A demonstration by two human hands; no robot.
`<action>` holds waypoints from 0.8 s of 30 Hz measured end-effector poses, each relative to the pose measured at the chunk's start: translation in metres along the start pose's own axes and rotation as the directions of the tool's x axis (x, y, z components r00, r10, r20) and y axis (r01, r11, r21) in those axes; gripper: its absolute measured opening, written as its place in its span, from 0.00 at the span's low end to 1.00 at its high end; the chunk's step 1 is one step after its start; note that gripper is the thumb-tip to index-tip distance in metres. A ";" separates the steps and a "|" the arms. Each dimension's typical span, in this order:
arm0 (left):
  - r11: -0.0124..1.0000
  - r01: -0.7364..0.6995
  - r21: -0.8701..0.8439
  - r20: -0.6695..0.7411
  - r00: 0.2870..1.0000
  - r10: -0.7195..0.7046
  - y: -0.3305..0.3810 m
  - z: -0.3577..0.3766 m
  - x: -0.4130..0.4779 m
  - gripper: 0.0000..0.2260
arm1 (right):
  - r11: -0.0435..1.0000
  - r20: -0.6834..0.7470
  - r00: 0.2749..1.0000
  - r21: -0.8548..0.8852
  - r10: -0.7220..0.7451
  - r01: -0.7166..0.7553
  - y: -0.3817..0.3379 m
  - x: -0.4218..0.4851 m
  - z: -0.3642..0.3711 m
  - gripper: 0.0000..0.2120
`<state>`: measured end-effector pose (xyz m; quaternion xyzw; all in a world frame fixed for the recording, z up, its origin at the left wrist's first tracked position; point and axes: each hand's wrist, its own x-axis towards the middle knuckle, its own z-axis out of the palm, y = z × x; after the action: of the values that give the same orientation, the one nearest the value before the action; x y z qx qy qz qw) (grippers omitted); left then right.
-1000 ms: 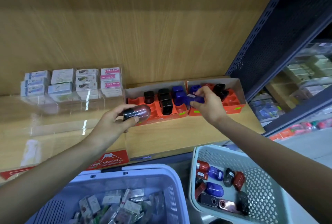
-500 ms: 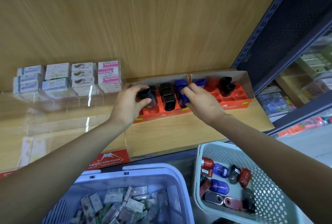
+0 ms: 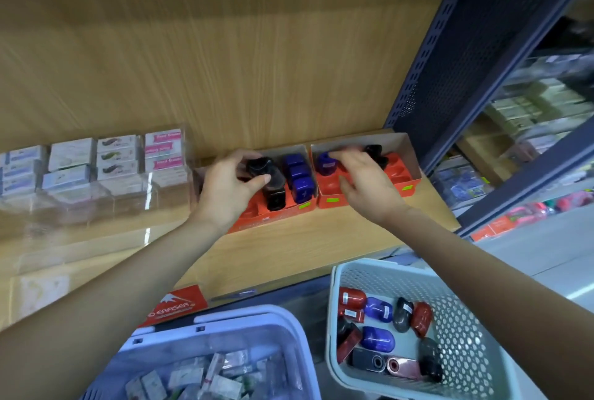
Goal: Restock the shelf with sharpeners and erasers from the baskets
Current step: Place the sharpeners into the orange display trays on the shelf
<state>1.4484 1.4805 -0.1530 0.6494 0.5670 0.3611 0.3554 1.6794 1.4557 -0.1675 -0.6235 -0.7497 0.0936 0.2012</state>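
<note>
- On the shelf [image 3: 289,248], the left hand [image 3: 228,194] is gripping a black sharpener [image 3: 262,165] over the left orange tray [image 3: 273,216].
- Alongside, the right hand [image 3: 366,191] is reaching onto a blue sharpener [image 3: 324,164] in the right tray [image 3: 401,186]; blur is hiding whether it is pinching.
- Both sharpeners are looking light, rigid and slick-shelled, so pinching the flat sides is probably safest.

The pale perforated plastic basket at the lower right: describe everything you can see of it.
The pale grey-green plastic basket is rectangular with rounded corners, a thick rim and walls pierced by round holes. It sits upright below the front edge of the wooden shelf, close beside a blue plastic basket on its left. Loose capsule-shaped sharpeners, red, blue, black and one pinkish, lie on its floor.
</note>
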 end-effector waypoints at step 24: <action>0.870 -0.257 0.422 0.246 0.955 0.163 0.057 0.201 0.031 0.16 | 0.960 0.166 0.946 -0.058 0.279 -0.273 0.132 -0.068 -0.006 0.36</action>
<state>1.6539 1.4951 -0.1995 0.8051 0.5215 0.1889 0.2102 1.8096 1.4156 -0.2266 -0.7152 -0.6710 0.1616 0.1099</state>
